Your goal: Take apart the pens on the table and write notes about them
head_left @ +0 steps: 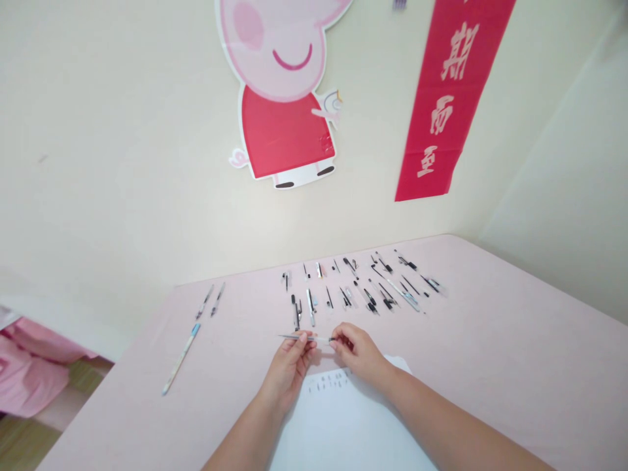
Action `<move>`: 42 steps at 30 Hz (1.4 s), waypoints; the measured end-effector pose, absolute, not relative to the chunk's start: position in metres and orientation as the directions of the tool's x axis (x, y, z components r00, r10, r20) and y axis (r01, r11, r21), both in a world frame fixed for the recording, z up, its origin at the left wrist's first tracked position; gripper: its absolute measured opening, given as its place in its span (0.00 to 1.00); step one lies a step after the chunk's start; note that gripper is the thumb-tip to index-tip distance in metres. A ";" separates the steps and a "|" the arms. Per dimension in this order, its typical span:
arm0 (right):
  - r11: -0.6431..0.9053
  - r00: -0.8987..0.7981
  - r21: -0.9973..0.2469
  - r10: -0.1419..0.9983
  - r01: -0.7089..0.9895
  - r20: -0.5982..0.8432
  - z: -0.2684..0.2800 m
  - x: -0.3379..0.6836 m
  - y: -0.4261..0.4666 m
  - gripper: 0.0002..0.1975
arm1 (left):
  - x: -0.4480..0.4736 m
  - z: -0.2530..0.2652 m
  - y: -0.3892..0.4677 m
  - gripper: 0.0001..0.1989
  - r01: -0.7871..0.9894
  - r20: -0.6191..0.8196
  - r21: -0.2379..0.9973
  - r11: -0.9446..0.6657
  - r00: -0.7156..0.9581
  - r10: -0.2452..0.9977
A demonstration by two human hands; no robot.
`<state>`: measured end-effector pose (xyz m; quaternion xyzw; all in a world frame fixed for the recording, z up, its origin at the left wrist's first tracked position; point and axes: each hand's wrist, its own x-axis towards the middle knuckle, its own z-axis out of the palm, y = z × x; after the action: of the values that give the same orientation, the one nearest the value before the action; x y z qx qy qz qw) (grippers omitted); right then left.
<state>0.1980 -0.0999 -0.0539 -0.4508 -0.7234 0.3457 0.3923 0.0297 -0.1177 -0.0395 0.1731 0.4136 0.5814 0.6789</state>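
A slim pen or pen refill with a pale, see-through barrel lies level between my two hands, its thin dark point sticking out to the left. My left hand pinches it near the middle, thumb on top. At its right end my right hand grips a small dark piece between thumb and fingertips; whether that piece is joined to the barrel I cannot tell. Just under both hands lies a white sheet of paper with short rows of small dark marks near its top edge.
Several pens and pen parts, mostly black, lie in two rough rows beyond my hands on the pink table. To the left are two clear pens and a longer pale pen with a blue end. A wall rises behind the table.
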 end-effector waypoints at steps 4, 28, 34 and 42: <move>0.334 -0.268 -0.866 0.932 0.371 0.245 -0.053 0.198 -0.100 0.03 | 0.030 -0.039 -0.118 0.06 -0.648 -0.365 0.713 0.266 -0.020 0.931; 0.325 -0.261 -0.854 0.937 0.405 0.233 -0.051 0.199 -0.099 0.05 | 0.030 -0.038 -0.117 0.09 -0.660 -0.379 0.703 0.263 -0.036 0.925; 0.386 -0.326 -0.812 0.910 0.438 0.257 -0.049 0.199 -0.100 0.15 | 0.030 -0.038 -0.118 0.08 -0.657 -0.374 0.706 0.265 -0.028 0.927; 0.362 -0.245 -0.848 0.927 0.387 0.284 -0.053 0.197 -0.099 0.03 | 0.029 -0.040 -0.116 0.09 -0.667 -0.373 0.702 0.248 -0.049 0.926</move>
<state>0.1975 -0.0991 -0.0527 -0.4584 -0.7167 0.3298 0.4091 0.0294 -0.1160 -0.0402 0.1558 0.4157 0.5932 0.6716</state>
